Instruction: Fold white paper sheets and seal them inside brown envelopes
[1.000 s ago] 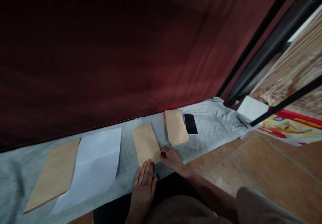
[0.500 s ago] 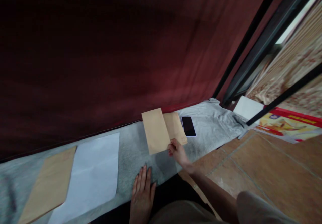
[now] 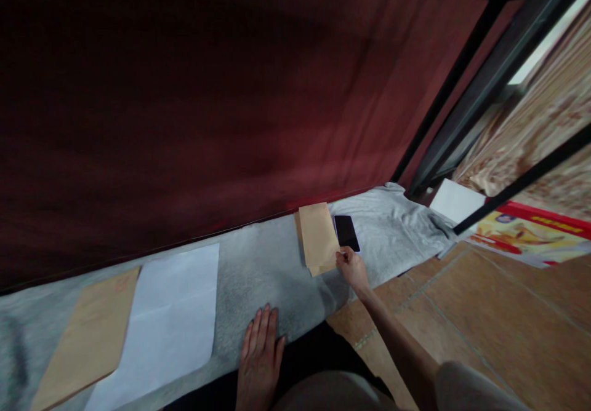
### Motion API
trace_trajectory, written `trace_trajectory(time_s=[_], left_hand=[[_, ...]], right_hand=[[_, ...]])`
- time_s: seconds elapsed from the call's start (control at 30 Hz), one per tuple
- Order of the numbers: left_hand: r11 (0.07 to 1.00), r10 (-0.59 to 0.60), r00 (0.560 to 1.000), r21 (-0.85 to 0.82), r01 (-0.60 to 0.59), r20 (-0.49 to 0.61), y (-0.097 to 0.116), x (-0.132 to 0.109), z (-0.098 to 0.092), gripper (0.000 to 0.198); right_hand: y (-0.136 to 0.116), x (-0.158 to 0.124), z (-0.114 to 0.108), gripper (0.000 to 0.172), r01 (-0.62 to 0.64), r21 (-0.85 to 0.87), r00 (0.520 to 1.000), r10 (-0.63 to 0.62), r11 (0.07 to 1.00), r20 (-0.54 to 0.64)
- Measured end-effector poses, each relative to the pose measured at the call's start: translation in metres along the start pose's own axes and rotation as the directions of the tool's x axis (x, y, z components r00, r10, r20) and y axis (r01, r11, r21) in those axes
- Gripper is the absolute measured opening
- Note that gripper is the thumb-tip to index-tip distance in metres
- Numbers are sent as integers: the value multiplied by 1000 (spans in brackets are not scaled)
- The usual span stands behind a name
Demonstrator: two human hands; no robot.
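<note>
My right hand (image 3: 351,268) pinches the lower right corner of a tan paper envelope (image 3: 318,234). That envelope lies over other tan envelopes, whose edges show at its left and bottom. Just to the right of them is a dark-screened phone (image 3: 346,232), close to my right fingers. My left hand (image 3: 262,352) rests palm down with its fingers stretched out on the grey cloth (image 3: 249,263), holding nothing. Farther left lie a white paper sheet (image 3: 168,319) and another tan envelope (image 3: 92,331) that overlaps its left edge.
A dark red curtain-like surface (image 3: 207,122) rises behind the cloth. Black frame bars (image 3: 447,91) cross the right side. On the tiled floor (image 3: 498,300) at right stand a red and yellow box (image 3: 535,232) and a white box (image 3: 455,200).
My right hand has moved right with the envelope, from left of the small pile to on top of it. My left hand stays in place.
</note>
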State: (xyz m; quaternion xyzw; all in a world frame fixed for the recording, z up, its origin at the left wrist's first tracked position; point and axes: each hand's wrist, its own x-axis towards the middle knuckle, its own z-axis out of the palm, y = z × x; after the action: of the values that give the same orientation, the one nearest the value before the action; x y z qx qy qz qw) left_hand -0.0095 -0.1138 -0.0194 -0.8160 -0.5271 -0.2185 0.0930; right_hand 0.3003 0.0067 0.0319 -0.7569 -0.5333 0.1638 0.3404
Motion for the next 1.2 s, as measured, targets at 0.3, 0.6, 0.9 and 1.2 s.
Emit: trace_trajectory(time_s=[0.3,0.6,0.9,1.2], left_hand=[[1000,-12,1000,-4,12,13,4,1,-11,69],[863,-448,888,208,460,-102,-46,-24,-64,68],[838,-503,864,245,487,5,-92,-59,-67,50],[866,-483,874,168,471,43,-95,-33,-73,39]], right_hand=[[-2,-10,-11,30,44,-338,999,-35,940,32],[-25,-43,16,37,353,-142,931,-332,925,154],[-61,-96,69,36,588,86,768,-589,804,251],[-64,-104,73,36,587,179,720,-610,790,330]])
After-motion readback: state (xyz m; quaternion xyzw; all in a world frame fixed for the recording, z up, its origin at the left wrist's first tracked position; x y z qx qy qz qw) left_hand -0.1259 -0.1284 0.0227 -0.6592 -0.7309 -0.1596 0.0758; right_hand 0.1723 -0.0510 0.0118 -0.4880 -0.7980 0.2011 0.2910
